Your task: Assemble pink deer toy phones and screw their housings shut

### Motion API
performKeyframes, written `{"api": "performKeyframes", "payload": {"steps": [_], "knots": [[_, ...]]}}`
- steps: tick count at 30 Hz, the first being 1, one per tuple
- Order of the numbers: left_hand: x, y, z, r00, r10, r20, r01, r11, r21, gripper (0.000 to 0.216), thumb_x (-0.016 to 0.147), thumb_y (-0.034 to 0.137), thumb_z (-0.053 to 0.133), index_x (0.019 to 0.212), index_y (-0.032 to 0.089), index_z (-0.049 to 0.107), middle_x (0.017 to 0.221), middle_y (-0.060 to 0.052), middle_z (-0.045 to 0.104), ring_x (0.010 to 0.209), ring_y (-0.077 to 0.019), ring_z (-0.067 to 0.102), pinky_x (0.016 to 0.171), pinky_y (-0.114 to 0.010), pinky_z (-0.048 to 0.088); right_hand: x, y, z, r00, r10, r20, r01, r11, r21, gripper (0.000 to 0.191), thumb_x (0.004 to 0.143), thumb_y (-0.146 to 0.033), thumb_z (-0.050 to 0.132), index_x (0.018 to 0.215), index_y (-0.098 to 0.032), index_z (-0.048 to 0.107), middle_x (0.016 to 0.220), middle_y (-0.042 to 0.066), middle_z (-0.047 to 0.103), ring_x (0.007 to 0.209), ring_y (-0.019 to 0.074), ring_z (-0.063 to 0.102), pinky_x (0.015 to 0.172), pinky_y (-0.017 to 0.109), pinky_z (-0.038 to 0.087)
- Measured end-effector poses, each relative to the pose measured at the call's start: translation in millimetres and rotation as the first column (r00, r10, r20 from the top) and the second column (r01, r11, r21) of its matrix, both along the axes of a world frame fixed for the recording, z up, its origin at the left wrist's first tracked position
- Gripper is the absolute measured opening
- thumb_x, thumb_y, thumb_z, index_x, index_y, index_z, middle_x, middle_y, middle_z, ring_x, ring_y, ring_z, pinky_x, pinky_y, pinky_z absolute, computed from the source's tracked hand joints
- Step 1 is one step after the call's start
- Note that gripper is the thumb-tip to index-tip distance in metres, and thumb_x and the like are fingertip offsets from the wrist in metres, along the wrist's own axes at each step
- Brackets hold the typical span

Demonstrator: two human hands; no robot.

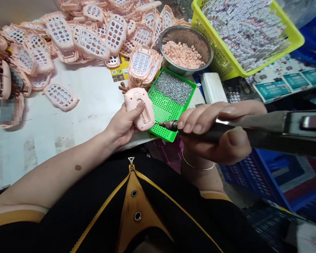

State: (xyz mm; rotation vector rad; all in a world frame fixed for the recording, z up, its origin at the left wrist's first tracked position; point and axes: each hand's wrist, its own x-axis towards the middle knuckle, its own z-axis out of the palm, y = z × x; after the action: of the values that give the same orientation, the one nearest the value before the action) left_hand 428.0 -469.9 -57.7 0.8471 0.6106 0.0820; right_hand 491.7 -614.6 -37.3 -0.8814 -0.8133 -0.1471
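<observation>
My left hand is closed around a pink toy phone shell, held back side up with the thumb across it. My right hand grips a dark electric screwdriver that runs off to the right. Its bit tip touches the shell's lower right edge, just over the green screw tray. A heap of small silver screws fills the far part of that tray.
Many pink phone shells are piled across the back of the white table. A steel bowl holds pink rubber pieces. A yellow basket holds small printed parts. Blue crates stand at the lower right.
</observation>
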Motion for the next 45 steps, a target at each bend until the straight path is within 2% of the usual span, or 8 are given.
{"api": "performKeyframes", "payload": {"steps": [13,21,27,33,37,39,42,45], "knots": [[-0.5,0.8,-2.3,1.0,-0.029,0.001,0.029,1.0,-0.007,0.054,0.075,0.035,0.084,0.121,0.024,0.058,0.103,-0.005,0.073,0.091,-0.0233,0.069,0.08,-0.04,0.059,-0.4,0.1,5.6,1.0,0.004,0.014,-0.004,1.0,0.007,0.009,0.085,-0.037,0.066,0.089,-0.029,0.063,0.055,-0.008,0.046,0.041,0.0099,0.048,0.043,0.025,0.049],[-0.4,0.2,-0.6,1.0,-0.03,0.003,0.03,0.999,-0.013,0.055,0.076,0.035,0.084,0.122,0.023,0.056,0.104,-0.005,0.072,0.089,-0.0215,0.068,0.077,-0.037,0.058,-0.3,3.3,2.2,1.0,-0.006,0.021,0.006,1.0,0.008,0.009,0.087,-0.035,0.067,0.091,-0.027,0.064,0.055,-0.008,0.047,0.042,0.0098,0.049,0.043,0.024,0.049],[-0.4,-1.9,2.4,0.999,-0.033,0.03,0.032,0.999,0.028,0.051,0.075,0.034,0.084,0.116,0.021,0.057,0.097,-0.004,0.07,0.082,-0.0179,0.065,0.069,-0.03,0.056,5.5,4.6,5.0,0.991,0.116,0.069,-0.112,0.992,-0.059,0.011,0.085,-0.031,0.072,0.088,-0.026,0.062,0.056,-0.008,0.055,0.045,0.0109,0.057,0.045,0.025,0.054],[0.1,-3.7,-0.8,0.998,-0.021,0.051,0.017,0.996,0.084,0.052,0.072,0.038,0.086,0.113,0.021,0.059,0.103,-0.005,0.071,0.088,-0.0209,0.066,0.072,-0.032,0.055,14.2,16.2,3.2,0.957,0.25,0.148,-0.242,0.968,-0.071,0.015,0.079,-0.029,0.071,0.077,-0.027,0.056,0.049,-0.009,0.051,0.034,0.0104,0.05,0.031,0.023,0.046],[0.8,-2.4,-2.1,0.999,-0.022,0.039,0.018,0.995,0.101,0.052,0.07,0.038,0.086,0.112,0.022,0.06,0.104,-0.006,0.071,0.091,-0.0228,0.067,0.076,-0.034,0.056,15.7,21.8,-2.3,0.943,0.288,0.165,-0.285,0.958,-0.041,0.02,0.078,-0.029,0.07,0.074,-0.026,0.051,0.048,-0.011,0.048,0.032,0.008,0.048,0.03,0.019,0.045],[1.5,-1.0,-2.0,0.999,-0.026,0.033,0.022,0.994,0.102,0.052,0.069,0.037,0.087,0.111,0.022,0.06,0.104,-0.006,0.071,0.09,-0.0228,0.067,0.077,-0.034,0.055,13.7,18.5,-0.2,0.944,0.284,0.168,-0.282,0.959,-0.039,0.021,0.078,-0.028,0.071,0.073,-0.025,0.051,0.049,-0.011,0.05,0.033,0.0078,0.051,0.033,0.019,0.048],[2.7,0.6,-1.5,0.998,-0.05,0.028,0.046,0.992,0.114,0.052,0.068,0.035,0.087,0.11,0.021,0.061,0.105,-0.006,0.072,0.092,-0.0234,0.067,0.078,-0.035,0.056,9.7,6.2,11.7,0.934,0.296,0.202,-0.271,0.952,-0.142,0.018,0.08,-0.032,0.07,0.076,-0.025,0.054,0.05,-0.01,0.054,0.037,0.0086,0.055,0.038,0.021,0.052],[3.3,0.8,-1.5,0.998,-0.049,0.034,0.045,0.992,0.117,0.051,0.07,0.035,0.086,0.111,0.021,0.061,0.108,-0.007,0.072,0.095,-0.0249,0.067,0.078,-0.037,0.058,11.8,-6.8,23.1,0.951,0.19,0.244,-0.153,0.974,-0.165,0.017,0.083,-0.04,0.068,0.079,-0.028,0.057,0.048,-0.011,0.053,0.035,0.0082,0.052,0.038,0.022,0.05]]}}
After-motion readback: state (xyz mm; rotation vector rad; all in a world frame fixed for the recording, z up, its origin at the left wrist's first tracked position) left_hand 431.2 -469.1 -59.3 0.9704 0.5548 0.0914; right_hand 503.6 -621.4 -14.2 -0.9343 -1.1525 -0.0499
